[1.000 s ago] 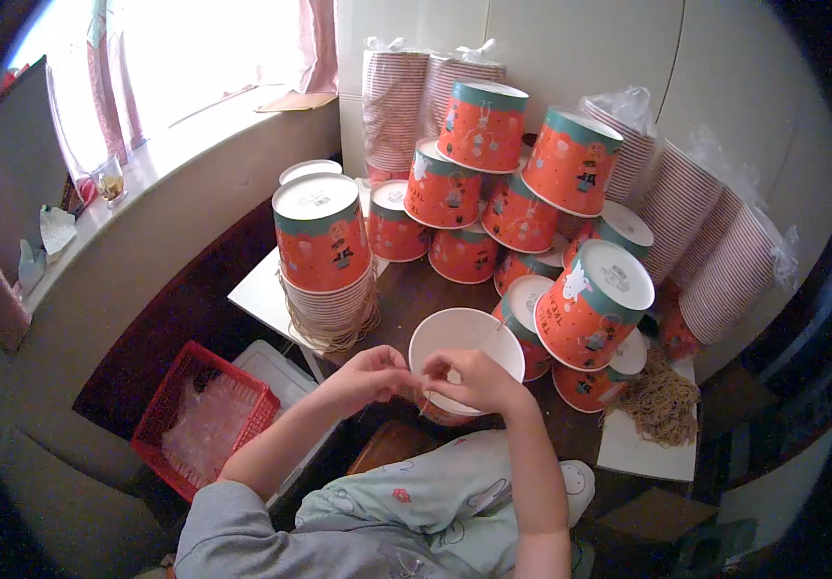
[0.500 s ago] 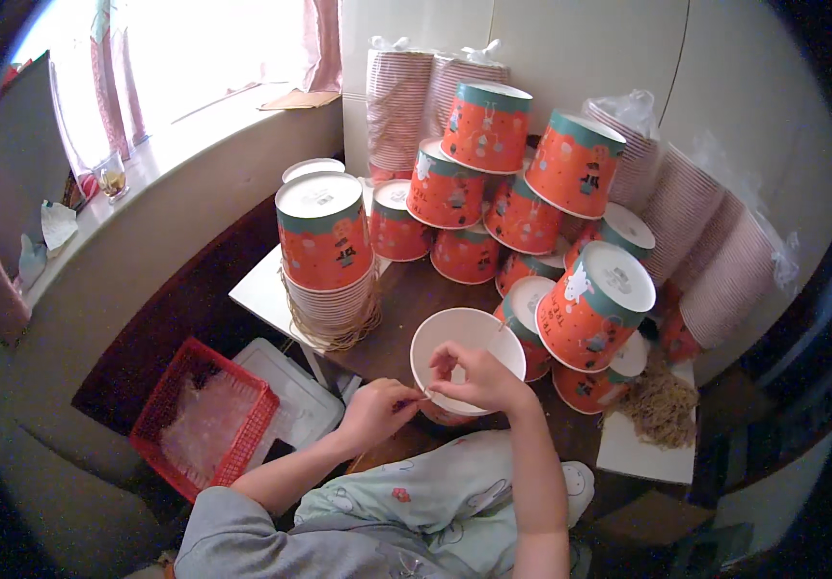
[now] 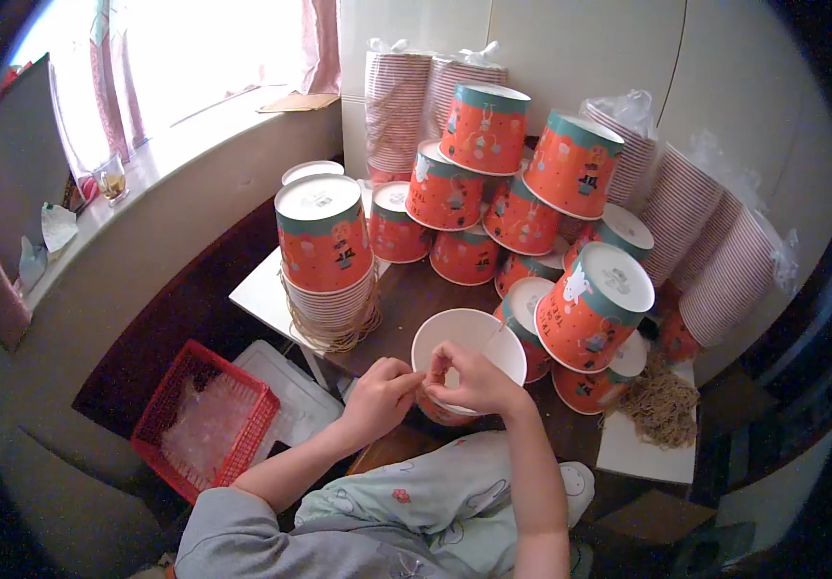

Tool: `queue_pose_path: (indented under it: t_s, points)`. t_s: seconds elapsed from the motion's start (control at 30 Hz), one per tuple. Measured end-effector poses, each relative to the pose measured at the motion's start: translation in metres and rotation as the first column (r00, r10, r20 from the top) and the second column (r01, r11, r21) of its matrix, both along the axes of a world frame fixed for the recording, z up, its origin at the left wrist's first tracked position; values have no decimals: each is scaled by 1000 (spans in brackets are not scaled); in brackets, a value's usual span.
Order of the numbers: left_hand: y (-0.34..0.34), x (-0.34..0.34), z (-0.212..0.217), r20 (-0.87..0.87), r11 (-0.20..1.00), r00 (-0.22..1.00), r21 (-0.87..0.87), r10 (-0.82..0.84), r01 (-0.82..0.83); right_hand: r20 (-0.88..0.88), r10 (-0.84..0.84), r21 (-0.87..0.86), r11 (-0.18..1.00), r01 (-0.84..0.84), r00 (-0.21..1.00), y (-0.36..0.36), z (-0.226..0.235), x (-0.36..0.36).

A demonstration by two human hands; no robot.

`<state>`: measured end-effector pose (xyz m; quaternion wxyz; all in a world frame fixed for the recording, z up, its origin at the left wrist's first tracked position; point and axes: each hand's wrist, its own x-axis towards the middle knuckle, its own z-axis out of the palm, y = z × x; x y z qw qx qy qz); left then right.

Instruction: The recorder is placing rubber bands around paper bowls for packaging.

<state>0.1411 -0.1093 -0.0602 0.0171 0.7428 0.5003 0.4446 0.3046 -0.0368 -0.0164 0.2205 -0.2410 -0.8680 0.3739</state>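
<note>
The window (image 3: 218, 58) glows white, a pink curtain (image 3: 321, 53) beside it, a sill (image 3: 173, 145) below, a pale wall (image 3: 580, 53) to its right.

The near bucket (image 3: 450, 336) looks like smooth paperboard inside; the inverted buckets (image 3: 484, 135) beyond have a smooth printed paper skin. At right, the cord heap (image 3: 664, 410) looks rough and fibrous. Glossy clear plastic bags (image 3: 631, 111) wrap the far stacks (image 3: 396, 116). The left basket (image 3: 259, 415) is plastic, the trousers (image 3: 459, 482) matt cloth.

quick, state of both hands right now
Left hand: fingers curled closed; anything held is too small to tell.
Right hand: curled at the near rim of the bucket; grip cannot be told.
</note>
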Motion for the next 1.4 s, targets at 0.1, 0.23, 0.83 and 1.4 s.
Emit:
queue_pose_path:
  t_s: [0.1, 0.23, 0.83, 1.4]
  points:
    - [-1, 1, 2, 35, 999, 999, -42, -32, 34, 5, -7, -7, 1000, 7, 1000, -1, 0, -1]
    - [-3, 6, 9, 229, 969, 973, -245, 28, 30, -30, -2, 12, 1000, 2, 1000, 1, -2, -1]
    - [6, 1, -12, 760, 788, 650, -396, -6, 471, -68, -90, 25, 995, 92, 994, 1, -3, -2]
    - [9, -8, -18, 970, 461, 87, -185, 227, 868, -103, 32, 34, 999, -28, 994, 8, -5, 6]
